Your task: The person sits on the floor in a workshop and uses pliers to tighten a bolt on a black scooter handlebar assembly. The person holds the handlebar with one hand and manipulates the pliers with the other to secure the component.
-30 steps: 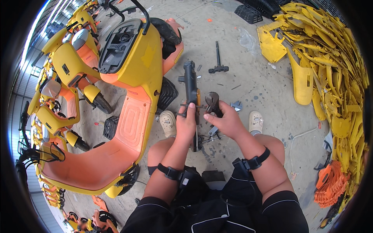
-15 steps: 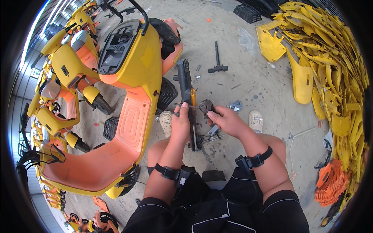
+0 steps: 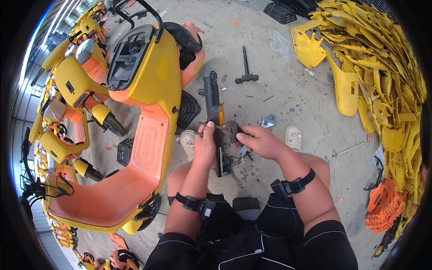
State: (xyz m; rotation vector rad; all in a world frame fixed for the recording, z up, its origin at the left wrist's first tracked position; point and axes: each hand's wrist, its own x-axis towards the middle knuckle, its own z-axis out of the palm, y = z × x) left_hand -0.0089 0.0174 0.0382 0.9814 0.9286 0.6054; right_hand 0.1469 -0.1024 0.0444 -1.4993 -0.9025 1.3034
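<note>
My left hand (image 3: 205, 143) is closed, with thumb on top, round a thin dark rod whose end pokes out beyond the fingers. My right hand (image 3: 260, 142) pinches a dark, curved metal piece (image 3: 231, 129) between thumb and fingers. The rod seems to run toward this piece; whether the two are joined I cannot tell. Just beneath the hands lies a black fork leg (image 3: 210, 92) with an orange reflector (image 3: 221, 114), its lower end partly hidden by my left hand. Metal tools and small parts (image 3: 243, 153) lie below my right hand.
A yellow and orange scooter (image 3: 155, 135) stands close on my left, with more scooters (image 3: 76, 81) behind it. A T-shaped steering stem (image 3: 245, 67) and a silver tool (image 3: 268, 120) lie on the concrete. Yellow panels (image 3: 373, 67) and orange pieces (image 3: 385, 207) are piled at right.
The dark metal piece has turned and moved slightly left and down, with both hands shifting slightly left. The whole view has shifted a little; both hands keep their hold.
</note>
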